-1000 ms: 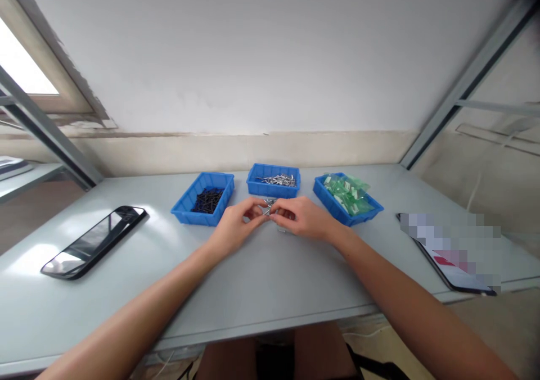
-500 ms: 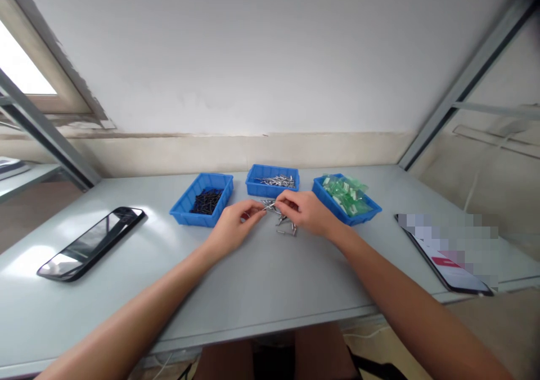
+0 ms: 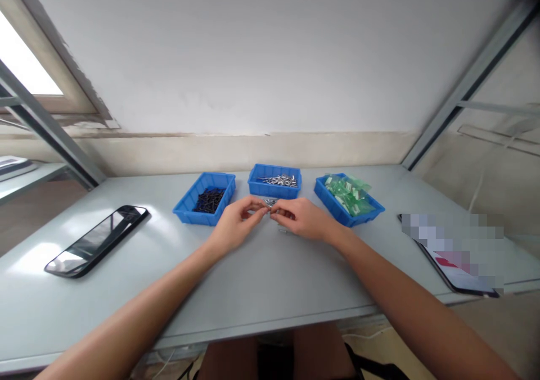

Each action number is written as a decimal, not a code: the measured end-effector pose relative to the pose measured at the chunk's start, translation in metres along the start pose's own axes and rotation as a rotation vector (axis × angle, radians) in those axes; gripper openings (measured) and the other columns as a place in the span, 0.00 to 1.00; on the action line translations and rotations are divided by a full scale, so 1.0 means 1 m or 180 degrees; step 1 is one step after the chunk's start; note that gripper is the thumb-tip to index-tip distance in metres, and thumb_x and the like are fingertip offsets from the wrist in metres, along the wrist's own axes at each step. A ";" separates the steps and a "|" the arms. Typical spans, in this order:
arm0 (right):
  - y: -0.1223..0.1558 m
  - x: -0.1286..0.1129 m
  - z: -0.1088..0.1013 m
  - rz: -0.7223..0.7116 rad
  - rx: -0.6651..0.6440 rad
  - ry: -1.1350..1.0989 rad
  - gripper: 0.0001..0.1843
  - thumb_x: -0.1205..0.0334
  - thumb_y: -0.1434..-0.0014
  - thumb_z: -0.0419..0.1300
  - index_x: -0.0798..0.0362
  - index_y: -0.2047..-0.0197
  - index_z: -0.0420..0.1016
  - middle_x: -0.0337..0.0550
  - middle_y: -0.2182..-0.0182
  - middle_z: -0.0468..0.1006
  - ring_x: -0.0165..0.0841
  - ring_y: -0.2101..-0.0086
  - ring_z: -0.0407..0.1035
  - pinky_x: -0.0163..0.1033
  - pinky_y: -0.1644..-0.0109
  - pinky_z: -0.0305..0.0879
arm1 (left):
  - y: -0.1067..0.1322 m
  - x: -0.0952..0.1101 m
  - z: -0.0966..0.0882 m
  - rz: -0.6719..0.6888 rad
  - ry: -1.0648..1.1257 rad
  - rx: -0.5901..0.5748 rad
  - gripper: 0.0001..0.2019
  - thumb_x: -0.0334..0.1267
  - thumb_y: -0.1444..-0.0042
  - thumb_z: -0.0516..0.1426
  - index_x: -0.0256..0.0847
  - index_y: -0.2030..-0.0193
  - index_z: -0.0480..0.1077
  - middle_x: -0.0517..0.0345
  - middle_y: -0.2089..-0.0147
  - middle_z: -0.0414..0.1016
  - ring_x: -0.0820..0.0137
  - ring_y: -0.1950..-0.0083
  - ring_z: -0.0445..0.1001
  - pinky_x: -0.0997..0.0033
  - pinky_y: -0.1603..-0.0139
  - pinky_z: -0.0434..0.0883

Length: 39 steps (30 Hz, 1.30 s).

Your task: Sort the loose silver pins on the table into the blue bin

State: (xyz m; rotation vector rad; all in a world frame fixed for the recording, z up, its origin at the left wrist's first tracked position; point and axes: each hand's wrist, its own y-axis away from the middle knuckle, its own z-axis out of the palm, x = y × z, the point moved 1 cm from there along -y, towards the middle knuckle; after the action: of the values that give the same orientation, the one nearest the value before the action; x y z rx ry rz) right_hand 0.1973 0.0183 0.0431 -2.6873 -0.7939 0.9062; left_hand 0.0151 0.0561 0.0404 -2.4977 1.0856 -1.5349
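Note:
My left hand [image 3: 238, 218] is closed in a pinch, thumb and fingers around thin silvery metal pieces that look like screws or rivets. Its fingertips meet those of my right hand [image 3: 301, 217], which is also closed; what the right one grips is hidden. Just behind the fingertips lie loose silvery metal pieces [image 3: 270, 201] on the table, and another silvery piece [image 3: 283, 230] shows below the right hand. Beyond the hands stands a blue bin [image 3: 274, 189] with many more of these silvery pieces in it.
At left, a blue bin [image 3: 196, 217] holds black screws [image 3: 210, 200]. A blue bin [image 3: 343, 215] at right holds green plastic packets [image 3: 350, 194]. A dark phone [image 3: 97, 242] lies far left on the grey table [image 3: 261, 290], and a lit phone [image 3: 449, 262] lies far right.
My right hand has lowered and its fingertips have come together with the left hand's. It now covers most of the loose silvery pieces. The left hand has barely moved.

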 end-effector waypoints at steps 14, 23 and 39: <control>-0.001 0.004 -0.005 0.0080 0.0164 0.0133 0.11 0.58 0.36 0.48 0.52 0.63 0.69 0.38 0.72 0.74 0.27 0.73 0.65 0.32 0.68 0.55 | -0.002 -0.002 -0.001 -0.0037 -0.0396 0.0060 0.09 0.40 0.45 0.57 0.40 0.60 0.72 0.60 0.64 0.76 0.72 0.63 0.73 0.72 0.60 0.70; 0.000 0.005 -0.008 0.0272 0.0295 0.0142 0.11 0.58 0.36 0.47 0.51 0.64 0.67 0.35 0.75 0.72 0.27 0.74 0.64 0.32 0.69 0.54 | -0.001 -0.005 -0.003 -0.0084 -0.0534 0.0282 0.08 0.42 0.44 0.56 0.42 0.62 0.73 0.60 0.66 0.76 0.71 0.64 0.72 0.71 0.62 0.70; 0.000 0.006 -0.003 -0.0158 0.0156 0.0051 0.05 0.63 0.41 0.55 0.51 0.63 0.70 0.39 0.67 0.72 0.28 0.67 0.67 0.34 0.61 0.61 | -0.002 -0.003 -0.006 -0.0058 -0.0579 0.0549 0.07 0.41 0.44 0.56 0.40 0.64 0.73 0.60 0.67 0.75 0.71 0.65 0.72 0.73 0.63 0.69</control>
State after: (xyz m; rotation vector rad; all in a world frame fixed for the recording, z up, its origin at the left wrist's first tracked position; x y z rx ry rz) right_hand 0.2028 0.0210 0.0423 -2.6176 -0.8203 0.8800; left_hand 0.0107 0.0610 0.0420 -2.4771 0.8685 -1.3116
